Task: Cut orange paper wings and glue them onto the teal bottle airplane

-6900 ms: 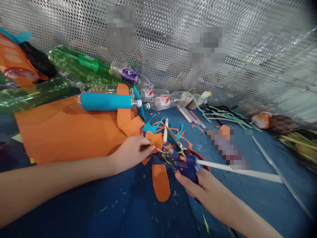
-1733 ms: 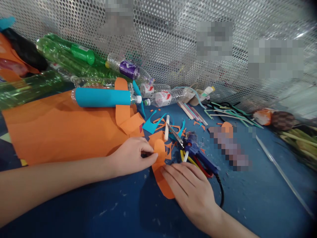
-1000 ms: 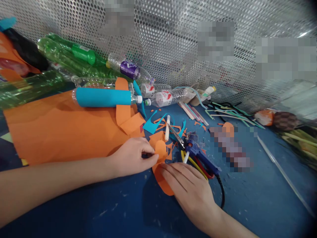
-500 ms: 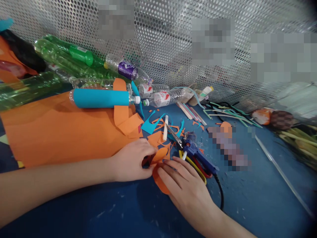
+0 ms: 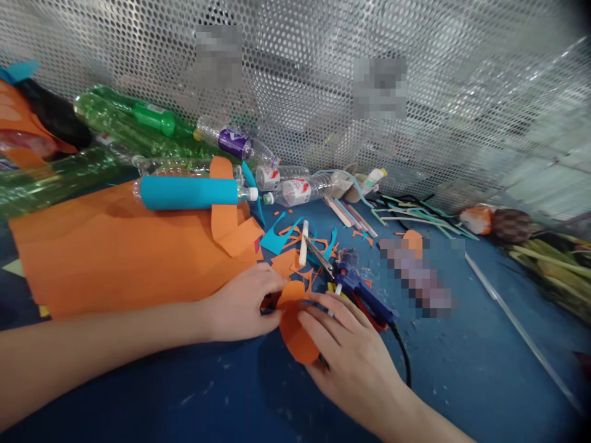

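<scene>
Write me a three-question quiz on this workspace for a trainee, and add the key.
1. True or false: neither hand holds the glue gun.
2. What colour is the cap on the blue-wrapped bottle?
A) red
B) white
C) green
3. Fill in the blank: the fingers of the left hand and the right hand touch a rounded, ____ paper piece.

Key: 1. True; 2. B; 3. orange.

We hold an orange paper piece [image 5: 295, 335] between our left hand [image 5: 244, 306] and right hand [image 5: 353, 351]. Just beyond the right hand we see a glue gun [image 5: 367, 291]; farther left, a blue-wrapped bottle [image 5: 189, 192] lies over an orange sheet [image 5: 129, 258].
</scene>
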Demonstrator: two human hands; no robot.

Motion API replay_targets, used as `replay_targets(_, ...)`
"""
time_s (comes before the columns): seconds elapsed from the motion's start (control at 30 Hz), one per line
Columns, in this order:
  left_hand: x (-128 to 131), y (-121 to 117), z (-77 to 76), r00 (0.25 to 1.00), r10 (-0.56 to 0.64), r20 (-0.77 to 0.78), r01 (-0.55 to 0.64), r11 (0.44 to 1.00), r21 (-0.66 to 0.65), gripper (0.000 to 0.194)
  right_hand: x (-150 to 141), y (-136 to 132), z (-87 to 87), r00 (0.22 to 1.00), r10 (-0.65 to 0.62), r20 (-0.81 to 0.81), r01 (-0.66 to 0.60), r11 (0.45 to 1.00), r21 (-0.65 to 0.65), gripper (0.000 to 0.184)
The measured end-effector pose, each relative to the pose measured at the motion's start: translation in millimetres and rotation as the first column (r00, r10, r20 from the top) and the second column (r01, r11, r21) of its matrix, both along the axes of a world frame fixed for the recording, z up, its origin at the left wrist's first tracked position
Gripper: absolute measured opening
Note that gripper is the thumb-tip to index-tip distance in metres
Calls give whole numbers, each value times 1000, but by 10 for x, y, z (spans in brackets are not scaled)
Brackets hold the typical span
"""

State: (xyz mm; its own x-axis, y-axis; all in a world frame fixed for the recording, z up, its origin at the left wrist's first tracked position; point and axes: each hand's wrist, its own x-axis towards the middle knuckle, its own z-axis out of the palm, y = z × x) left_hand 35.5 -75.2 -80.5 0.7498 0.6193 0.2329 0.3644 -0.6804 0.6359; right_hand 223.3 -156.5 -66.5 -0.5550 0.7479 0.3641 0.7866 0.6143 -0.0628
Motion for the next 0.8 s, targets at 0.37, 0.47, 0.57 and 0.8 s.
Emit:
replay_targets(0.37,-62,-48,71,969,-63,237,21,984,175,22,48,62,94,940,-221,-259,232,973,9,23)
replay_targets(0.47,-79,-92,85,957,-103,271,47,977,206,28,30,72,70,935,-133,-330,164,984,66,5)
replay_targets(0.57,-75,-121,69,939,-9,345,-40,990,136,23,27,57,95,918,-66,-392,129,983,135,10)
replay_targets(0.8,-30,-137,31,924,41,379,45,976,-215,6,66,53,104,867,-98,-489,151,986,70,12)
